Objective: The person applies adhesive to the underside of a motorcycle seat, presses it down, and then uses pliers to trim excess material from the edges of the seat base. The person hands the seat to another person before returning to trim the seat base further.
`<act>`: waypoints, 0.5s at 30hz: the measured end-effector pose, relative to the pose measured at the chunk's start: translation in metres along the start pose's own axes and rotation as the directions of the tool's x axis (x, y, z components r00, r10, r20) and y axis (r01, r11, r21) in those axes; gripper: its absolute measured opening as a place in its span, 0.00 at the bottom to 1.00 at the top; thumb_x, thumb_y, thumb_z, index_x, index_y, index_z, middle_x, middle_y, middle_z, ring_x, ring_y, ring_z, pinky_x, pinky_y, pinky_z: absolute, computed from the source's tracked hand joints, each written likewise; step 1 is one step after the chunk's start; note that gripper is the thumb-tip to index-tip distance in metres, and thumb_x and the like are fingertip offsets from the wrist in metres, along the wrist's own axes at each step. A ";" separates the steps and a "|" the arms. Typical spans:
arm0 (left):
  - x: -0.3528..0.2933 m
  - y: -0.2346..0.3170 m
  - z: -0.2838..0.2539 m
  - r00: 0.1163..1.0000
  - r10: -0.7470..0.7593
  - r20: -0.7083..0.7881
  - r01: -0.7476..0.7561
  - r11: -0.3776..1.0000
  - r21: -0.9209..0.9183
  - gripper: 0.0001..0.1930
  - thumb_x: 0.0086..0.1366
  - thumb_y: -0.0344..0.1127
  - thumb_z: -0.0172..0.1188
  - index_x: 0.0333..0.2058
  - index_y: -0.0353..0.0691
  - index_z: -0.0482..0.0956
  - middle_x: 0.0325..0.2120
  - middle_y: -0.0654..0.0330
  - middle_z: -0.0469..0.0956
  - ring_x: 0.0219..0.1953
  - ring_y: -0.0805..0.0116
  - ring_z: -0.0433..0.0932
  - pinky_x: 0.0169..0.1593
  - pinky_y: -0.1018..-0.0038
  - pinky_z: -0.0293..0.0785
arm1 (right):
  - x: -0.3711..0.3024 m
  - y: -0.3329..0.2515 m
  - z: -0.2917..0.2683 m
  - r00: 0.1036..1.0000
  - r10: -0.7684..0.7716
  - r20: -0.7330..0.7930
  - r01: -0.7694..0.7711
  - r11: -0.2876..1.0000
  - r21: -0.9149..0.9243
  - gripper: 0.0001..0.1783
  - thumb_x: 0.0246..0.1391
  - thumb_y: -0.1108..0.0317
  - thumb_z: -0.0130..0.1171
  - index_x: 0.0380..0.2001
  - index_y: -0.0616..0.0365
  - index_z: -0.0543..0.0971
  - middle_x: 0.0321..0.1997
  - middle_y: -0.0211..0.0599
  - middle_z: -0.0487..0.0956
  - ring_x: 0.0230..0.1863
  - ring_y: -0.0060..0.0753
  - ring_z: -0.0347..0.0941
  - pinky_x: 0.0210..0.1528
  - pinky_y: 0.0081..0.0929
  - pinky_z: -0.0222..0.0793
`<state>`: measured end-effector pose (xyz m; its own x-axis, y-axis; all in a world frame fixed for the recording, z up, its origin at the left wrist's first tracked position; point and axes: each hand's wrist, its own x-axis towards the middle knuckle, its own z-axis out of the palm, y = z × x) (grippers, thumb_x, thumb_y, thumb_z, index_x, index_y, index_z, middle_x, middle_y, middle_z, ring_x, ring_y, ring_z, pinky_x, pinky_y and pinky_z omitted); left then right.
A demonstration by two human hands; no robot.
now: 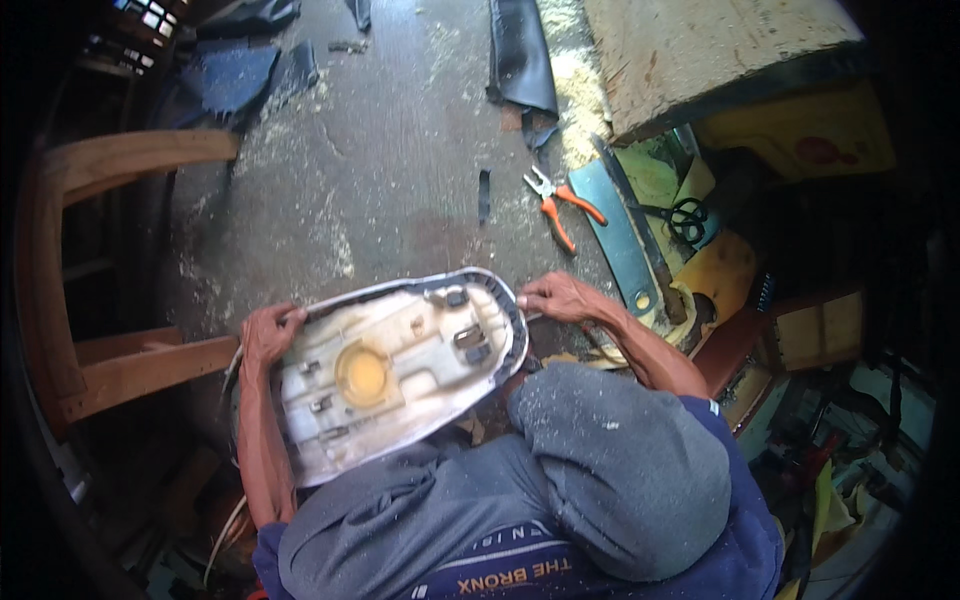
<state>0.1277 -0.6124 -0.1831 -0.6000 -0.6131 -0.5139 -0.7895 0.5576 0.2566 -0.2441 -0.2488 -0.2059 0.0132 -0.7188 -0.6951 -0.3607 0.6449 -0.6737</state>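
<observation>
An upside-down motorcycle seat [410,360] rests against my lap, its off-white plastic base facing up. Yellow foam [366,376] shows through a round hole in the base, and dark material runs along the inside of the rim at the narrow end. My left hand [268,332] is closed over the seat's upper left edge, fingertips on the rim. At the narrow right end, my right hand [558,298] pinches the seat's edge; exactly what lies between the fingertips is partly hidden.
Orange-handled pliers [562,208] lie open on the dark worktop [390,150]. Right of them are a flat blue-green strip [606,235] and black-handled scissors [686,218]. Black material scraps [522,60] lie farther off. A wooden frame [150,375] stands at left, a wooden block [720,60] at upper right.
</observation>
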 end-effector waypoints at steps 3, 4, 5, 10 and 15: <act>0.001 0.001 -0.003 0.999 0.000 0.054 0.002 0.999 -0.039 0.21 0.65 0.57 0.60 0.41 0.46 0.89 0.36 0.49 0.87 0.42 0.47 0.86 0.50 0.55 0.78 | -0.010 -0.006 0.007 0.995 -0.075 -0.064 0.087 0.973 0.215 0.19 0.69 0.54 0.55 0.47 0.56 0.85 0.35 0.50 0.85 0.36 0.36 0.81 0.44 0.39 0.76; 0.002 0.001 -0.004 0.996 -0.035 0.082 0.037 0.999 -0.014 0.21 0.65 0.57 0.60 0.40 0.47 0.89 0.35 0.49 0.87 0.42 0.46 0.85 0.49 0.54 0.78 | -0.017 -0.008 0.002 0.998 -0.044 -0.051 0.053 0.979 0.198 0.18 0.68 0.53 0.55 0.50 0.50 0.86 0.36 0.49 0.86 0.37 0.43 0.84 0.45 0.43 0.78; 0.000 0.001 -0.005 0.995 -0.037 0.094 0.040 0.999 -0.024 0.21 0.65 0.57 0.60 0.40 0.47 0.89 0.35 0.49 0.87 0.42 0.46 0.85 0.49 0.54 0.78 | -0.022 -0.013 -0.001 0.992 -0.049 -0.116 0.055 0.998 0.043 0.18 0.68 0.53 0.55 0.50 0.48 0.86 0.36 0.49 0.87 0.37 0.47 0.84 0.45 0.45 0.78; 0.000 0.001 -0.007 0.993 -0.023 0.112 0.028 0.999 -0.045 0.21 0.65 0.57 0.60 0.40 0.46 0.89 0.35 0.49 0.87 0.42 0.45 0.85 0.49 0.53 0.78 | -0.024 -0.042 -0.025 0.984 0.032 -0.175 -0.092 0.933 -0.347 0.18 0.67 0.52 0.54 0.53 0.38 0.85 0.37 0.50 0.87 0.40 0.59 0.84 0.44 0.54 0.79; 0.000 -0.003 -0.004 0.995 -0.022 0.102 0.025 0.999 -0.025 0.22 0.67 0.56 0.60 0.41 0.43 0.88 0.35 0.49 0.86 0.41 0.46 0.85 0.48 0.55 0.78 | -0.013 -0.059 -0.014 0.982 0.056 -0.178 -0.142 0.843 -0.518 0.16 0.67 0.57 0.55 0.50 0.44 0.86 0.32 0.52 0.86 0.33 0.55 0.84 0.39 0.55 0.77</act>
<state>0.1291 -0.6164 -0.1805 -0.5659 -0.5653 -0.6001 -0.8072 0.5281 0.2637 -0.2364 -0.2813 -0.1538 -0.1735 -0.7166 -0.6756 -0.7896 0.5112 -0.3395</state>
